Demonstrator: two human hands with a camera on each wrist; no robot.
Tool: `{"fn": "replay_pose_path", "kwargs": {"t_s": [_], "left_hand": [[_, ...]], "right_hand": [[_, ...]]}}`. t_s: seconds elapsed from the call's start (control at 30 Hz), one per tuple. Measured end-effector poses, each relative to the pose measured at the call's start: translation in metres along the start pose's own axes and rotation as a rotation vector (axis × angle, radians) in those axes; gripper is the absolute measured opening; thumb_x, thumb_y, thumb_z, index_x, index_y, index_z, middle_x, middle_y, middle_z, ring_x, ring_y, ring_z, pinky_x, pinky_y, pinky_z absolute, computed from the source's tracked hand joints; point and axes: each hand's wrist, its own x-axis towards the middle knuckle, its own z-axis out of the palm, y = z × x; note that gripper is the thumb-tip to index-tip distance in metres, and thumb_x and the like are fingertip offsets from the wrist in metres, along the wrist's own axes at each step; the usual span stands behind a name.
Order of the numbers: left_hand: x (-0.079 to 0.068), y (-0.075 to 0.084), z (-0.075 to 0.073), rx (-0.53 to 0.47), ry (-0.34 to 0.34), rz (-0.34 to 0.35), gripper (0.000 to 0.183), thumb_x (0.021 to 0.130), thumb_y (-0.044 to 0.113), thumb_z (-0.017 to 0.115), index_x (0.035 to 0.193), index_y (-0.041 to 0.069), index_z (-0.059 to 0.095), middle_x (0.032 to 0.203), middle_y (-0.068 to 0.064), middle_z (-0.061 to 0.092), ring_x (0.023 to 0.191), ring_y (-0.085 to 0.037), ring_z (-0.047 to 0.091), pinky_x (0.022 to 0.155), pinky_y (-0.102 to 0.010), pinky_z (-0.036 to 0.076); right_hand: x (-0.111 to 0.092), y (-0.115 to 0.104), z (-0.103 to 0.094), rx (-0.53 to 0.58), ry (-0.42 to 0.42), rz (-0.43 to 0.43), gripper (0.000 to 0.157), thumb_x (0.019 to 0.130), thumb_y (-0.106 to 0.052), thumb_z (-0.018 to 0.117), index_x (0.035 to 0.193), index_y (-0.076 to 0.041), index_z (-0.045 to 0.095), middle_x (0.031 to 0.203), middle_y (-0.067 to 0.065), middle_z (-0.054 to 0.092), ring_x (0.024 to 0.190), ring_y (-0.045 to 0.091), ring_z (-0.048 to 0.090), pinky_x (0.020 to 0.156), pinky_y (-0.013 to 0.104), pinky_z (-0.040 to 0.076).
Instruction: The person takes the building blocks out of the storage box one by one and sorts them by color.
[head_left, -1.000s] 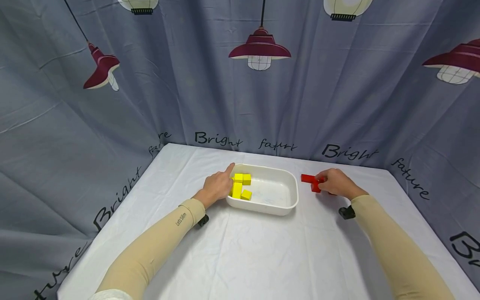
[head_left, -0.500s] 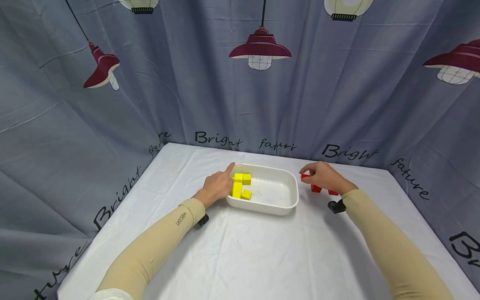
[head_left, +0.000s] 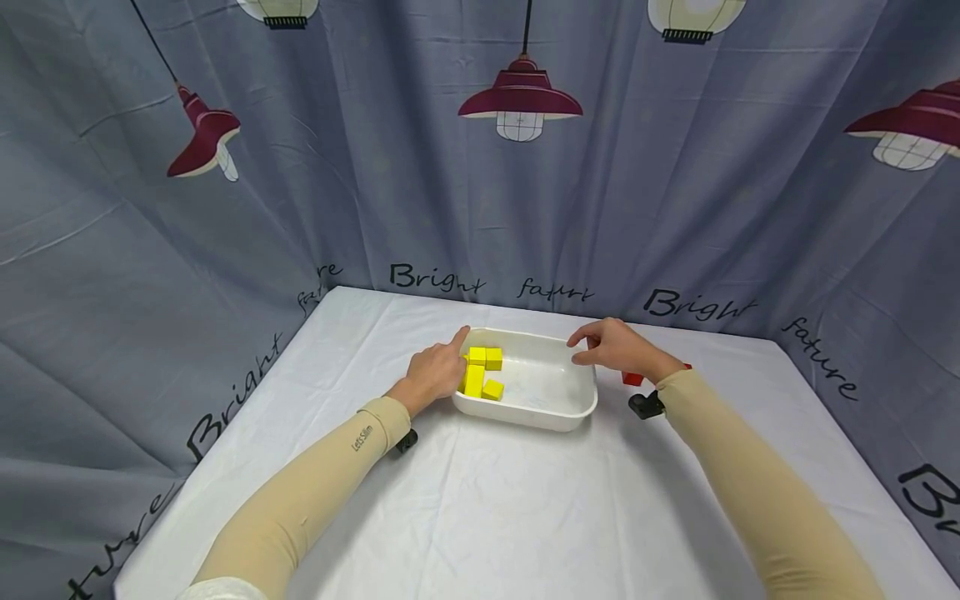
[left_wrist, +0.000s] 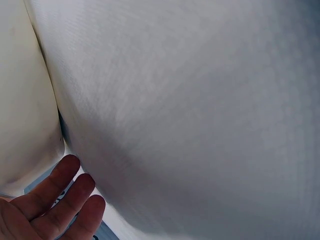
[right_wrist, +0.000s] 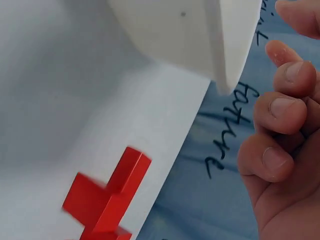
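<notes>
My left hand rests at the left end of a white plastic box, its index finger lying out along the far left corner of the rim. Straight fingers show beside the box's outer wall in the left wrist view. Several yellow blocks sit inside the box at its left side. Over the box's far right corner hovers my right hand. Thumb and index finger are apart, the other fingers loosely curled, and nothing is between them. Red blocks lie on the table below it, partly hidden by the hand in the head view.
A white cloth covers the table. Right behind its far edge hangs a grey-blue curtain printed with lamps and lettering. Another bit of red block peeks out behind the right wrist.
My right hand has moved left from over the red blocks to the box's far right rim, carrying nothing. The left hand, box and yellow blocks have stayed in place.
</notes>
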Motion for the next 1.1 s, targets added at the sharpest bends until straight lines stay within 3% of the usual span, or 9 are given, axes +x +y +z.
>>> {"fn": "replay_pose_path", "kwargs": {"t_s": [0.5, 1.1], "left_hand": [[0.0, -0.001, 0.001, -0.011, -0.004, -0.004, 0.061, 0.105, 0.026, 0.035, 0.163, 0.024, 0.016, 0.112, -0.01, 0.07, 0.076, -0.021, 0.059, 0.069, -0.037, 0.051], [0.0, -0.002, 0.002, 0.008, 0.014, 0.014, 0.061, 0.105, 0.026, 0.035, 0.163, 0.022, 0.016, 0.111, -0.01, 0.071, 0.076, -0.021, 0.06, 0.069, -0.038, 0.053]], "right_hand": [[0.03, -0.039, 0.019, -0.005, -0.074, -0.065, 0.04, 0.086, -0.023, 0.077, 0.122, -0.007, 0.071, 0.073, 0.005, 0.054, 0.069, 0.019, 0.048, 0.063, 0.03, 0.037], [0.06, -0.052, 0.052, 0.044, -0.115, -0.058, 0.045, 0.088, -0.022, 0.077, 0.13, -0.008, 0.069, 0.075, 0.004, 0.055, 0.073, 0.018, 0.048, 0.066, 0.029, 0.038]]}}
